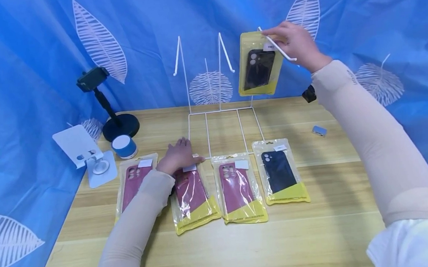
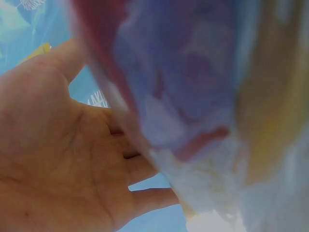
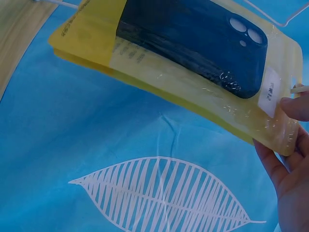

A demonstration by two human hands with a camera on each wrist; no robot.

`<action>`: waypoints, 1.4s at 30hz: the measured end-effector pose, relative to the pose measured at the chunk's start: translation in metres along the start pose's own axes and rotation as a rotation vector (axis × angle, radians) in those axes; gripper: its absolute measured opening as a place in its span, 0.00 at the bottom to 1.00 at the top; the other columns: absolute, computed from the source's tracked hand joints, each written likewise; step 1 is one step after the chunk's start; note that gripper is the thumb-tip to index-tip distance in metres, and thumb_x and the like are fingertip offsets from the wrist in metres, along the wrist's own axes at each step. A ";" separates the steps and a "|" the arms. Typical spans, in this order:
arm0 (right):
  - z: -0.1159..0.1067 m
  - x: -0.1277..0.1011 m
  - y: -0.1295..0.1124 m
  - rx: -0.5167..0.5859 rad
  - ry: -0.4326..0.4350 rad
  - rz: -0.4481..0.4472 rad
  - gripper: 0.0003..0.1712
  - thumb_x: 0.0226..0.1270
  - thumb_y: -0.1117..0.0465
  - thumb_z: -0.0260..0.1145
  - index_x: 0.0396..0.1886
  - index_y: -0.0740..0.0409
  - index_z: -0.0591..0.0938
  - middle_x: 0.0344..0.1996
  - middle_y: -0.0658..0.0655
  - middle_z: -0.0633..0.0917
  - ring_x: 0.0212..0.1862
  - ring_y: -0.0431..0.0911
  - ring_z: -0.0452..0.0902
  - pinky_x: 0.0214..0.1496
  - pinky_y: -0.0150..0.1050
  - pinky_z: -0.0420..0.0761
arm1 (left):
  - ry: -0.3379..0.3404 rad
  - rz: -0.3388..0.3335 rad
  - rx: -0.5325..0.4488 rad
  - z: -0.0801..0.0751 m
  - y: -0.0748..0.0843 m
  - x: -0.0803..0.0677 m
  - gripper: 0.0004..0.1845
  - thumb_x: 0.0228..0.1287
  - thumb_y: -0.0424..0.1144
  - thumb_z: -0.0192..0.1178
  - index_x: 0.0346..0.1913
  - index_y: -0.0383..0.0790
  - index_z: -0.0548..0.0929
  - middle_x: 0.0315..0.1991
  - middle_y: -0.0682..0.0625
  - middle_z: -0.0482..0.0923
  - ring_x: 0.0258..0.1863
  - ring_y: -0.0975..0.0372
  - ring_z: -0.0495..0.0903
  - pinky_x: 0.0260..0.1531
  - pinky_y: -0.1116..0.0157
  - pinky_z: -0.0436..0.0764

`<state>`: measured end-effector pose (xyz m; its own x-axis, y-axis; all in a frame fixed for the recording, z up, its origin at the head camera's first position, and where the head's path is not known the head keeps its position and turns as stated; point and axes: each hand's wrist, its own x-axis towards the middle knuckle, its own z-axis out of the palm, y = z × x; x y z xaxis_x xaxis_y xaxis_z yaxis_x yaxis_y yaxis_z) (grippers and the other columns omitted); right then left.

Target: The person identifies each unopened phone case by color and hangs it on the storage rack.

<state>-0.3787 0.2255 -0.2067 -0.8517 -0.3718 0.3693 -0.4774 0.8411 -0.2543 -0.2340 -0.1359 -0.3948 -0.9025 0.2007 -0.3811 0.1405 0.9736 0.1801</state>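
Observation:
My right hand (image 1: 295,43) pinches the top of a yellow-edged pouch holding a black phone case (image 3: 193,43), thumb in front and fingers behind. The pouch hangs upright at the right prong (image 1: 283,51) of a white wire rack (image 1: 220,111); a second yellow edge shows behind it. My left hand (image 1: 177,155) lies at the top of a pouch with a pink phone case (image 1: 191,190) on the table. In the left wrist view its fingers (image 2: 149,198) are straight, their tips hidden behind the blurred pouch.
Other pouched cases lie alongside: a pink one (image 1: 134,178) at left, another pink one (image 1: 238,188) and a black one (image 1: 278,172) at right. A phone stand (image 1: 119,124), a white folding stand (image 1: 77,143), a blue-and-white jar (image 1: 124,146) and a small blue-grey object (image 1: 319,131) stand around.

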 end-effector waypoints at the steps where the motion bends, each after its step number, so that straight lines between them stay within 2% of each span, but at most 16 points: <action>1: 0.000 -0.001 0.000 0.002 0.000 0.000 0.26 0.81 0.58 0.48 0.74 0.38 0.68 0.58 0.64 0.77 0.54 0.59 0.71 0.55 0.55 0.73 | -0.001 -0.001 0.002 0.001 0.000 0.001 0.54 0.68 0.65 0.53 0.76 0.24 0.47 0.78 0.29 0.43 0.79 0.41 0.45 0.74 0.37 0.46; 4: 0.001 -0.007 0.002 0.013 0.034 -0.034 0.29 0.79 0.62 0.51 0.75 0.39 0.65 0.62 0.65 0.75 0.60 0.61 0.70 0.63 0.58 0.72 | -0.001 0.004 0.017 0.003 0.000 0.003 0.54 0.68 0.66 0.53 0.76 0.23 0.48 0.78 0.29 0.44 0.78 0.40 0.46 0.74 0.36 0.48; 7: 0.004 -0.020 0.004 0.021 0.144 -0.086 0.30 0.76 0.65 0.55 0.75 0.44 0.67 0.66 0.64 0.73 0.68 0.61 0.66 0.73 0.57 0.64 | -0.004 0.010 0.021 0.005 0.000 0.002 0.54 0.68 0.66 0.53 0.76 0.23 0.48 0.77 0.28 0.45 0.78 0.40 0.46 0.73 0.35 0.49; 11: 0.020 -0.056 0.003 0.035 0.323 -0.122 0.35 0.67 0.72 0.62 0.73 0.52 0.69 0.70 0.63 0.70 0.71 0.61 0.63 0.77 0.54 0.58 | -0.017 0.010 0.019 0.007 0.000 0.000 0.55 0.68 0.66 0.52 0.76 0.23 0.46 0.78 0.28 0.43 0.78 0.41 0.44 0.72 0.34 0.51; 13: 0.036 -0.083 0.001 0.020 0.332 -0.097 0.38 0.64 0.72 0.63 0.74 0.56 0.66 0.73 0.64 0.66 0.73 0.62 0.60 0.78 0.55 0.55 | -0.028 0.004 0.019 0.008 0.000 -0.001 0.55 0.69 0.66 0.51 0.76 0.23 0.45 0.78 0.29 0.42 0.79 0.41 0.43 0.71 0.34 0.52; 15: 0.054 -0.110 -0.002 0.008 0.264 -0.066 0.41 0.64 0.70 0.65 0.75 0.60 0.62 0.74 0.67 0.62 0.74 0.65 0.56 0.78 0.60 0.51 | -0.035 -0.004 0.013 0.009 -0.002 -0.002 0.55 0.69 0.66 0.51 0.76 0.23 0.45 0.78 0.29 0.41 0.79 0.41 0.43 0.71 0.34 0.54; 16: 0.064 -0.123 -0.004 -0.005 0.196 -0.048 0.42 0.64 0.68 0.66 0.75 0.62 0.60 0.74 0.68 0.61 0.74 0.66 0.55 0.78 0.63 0.49 | -0.036 -0.005 0.012 0.009 -0.003 -0.003 0.54 0.69 0.65 0.51 0.76 0.23 0.44 0.78 0.29 0.41 0.79 0.41 0.43 0.70 0.33 0.55; 19: 0.090 -0.154 -0.008 -0.046 -0.092 0.019 0.42 0.67 0.60 0.66 0.76 0.64 0.59 0.73 0.71 0.61 0.74 0.68 0.52 0.77 0.67 0.46 | -0.032 -0.009 0.008 0.006 -0.007 -0.004 0.54 0.69 0.65 0.52 0.76 0.22 0.44 0.78 0.28 0.41 0.78 0.40 0.43 0.70 0.34 0.56; 22: 0.111 -0.170 -0.010 -0.083 -0.346 0.031 0.36 0.70 0.54 0.64 0.72 0.64 0.67 0.70 0.71 0.67 0.72 0.68 0.57 0.73 0.69 0.53 | -0.026 -0.008 0.009 0.003 -0.009 -0.005 0.54 0.69 0.64 0.52 0.75 0.21 0.45 0.77 0.27 0.42 0.78 0.39 0.44 0.71 0.36 0.56; 24: 0.120 -0.175 -0.010 -0.097 -0.446 0.025 0.32 0.73 0.52 0.61 0.70 0.63 0.70 0.68 0.70 0.71 0.71 0.67 0.61 0.71 0.68 0.59 | -0.027 -0.007 0.009 0.002 -0.011 -0.005 0.55 0.69 0.64 0.52 0.75 0.21 0.44 0.77 0.27 0.42 0.78 0.39 0.43 0.72 0.37 0.55; 27: 0.129 -0.178 -0.009 -0.113 -0.499 0.004 0.28 0.72 0.53 0.62 0.66 0.64 0.75 0.63 0.70 0.76 0.67 0.66 0.67 0.66 0.67 0.67 | -0.031 -0.004 0.012 0.001 -0.011 -0.005 0.54 0.69 0.64 0.52 0.75 0.20 0.44 0.77 0.27 0.42 0.78 0.39 0.44 0.73 0.38 0.55; 32: 0.136 -0.179 -0.004 -0.128 -0.515 -0.004 0.26 0.70 0.55 0.64 0.63 0.66 0.78 0.59 0.70 0.80 0.62 0.65 0.72 0.62 0.63 0.72 | -0.037 -0.012 0.010 -0.001 -0.010 -0.005 0.54 0.70 0.64 0.52 0.75 0.21 0.44 0.77 0.27 0.42 0.78 0.39 0.44 0.73 0.39 0.55; 36: 0.139 -0.177 -0.001 -0.118 -0.508 0.019 0.22 0.70 0.59 0.63 0.59 0.66 0.80 0.54 0.68 0.82 0.58 0.63 0.75 0.59 0.60 0.75 | -0.041 -0.020 0.010 -0.002 -0.008 -0.005 0.53 0.70 0.63 0.52 0.75 0.21 0.44 0.77 0.27 0.42 0.78 0.40 0.44 0.73 0.40 0.55; 42: 0.139 -0.179 0.002 -0.070 -0.456 0.093 0.11 0.71 0.62 0.60 0.46 0.61 0.85 0.43 0.60 0.84 0.47 0.55 0.78 0.50 0.53 0.78 | -0.045 -0.023 0.019 -0.002 -0.009 -0.003 0.53 0.70 0.63 0.51 0.75 0.21 0.45 0.78 0.28 0.41 0.78 0.40 0.44 0.73 0.40 0.56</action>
<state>-0.2571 0.2397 -0.3979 -0.9058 -0.4147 -0.0870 -0.3918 0.8979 -0.2008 -0.2336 -0.1455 -0.3938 -0.8863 0.1821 -0.4257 0.1276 0.9799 0.1535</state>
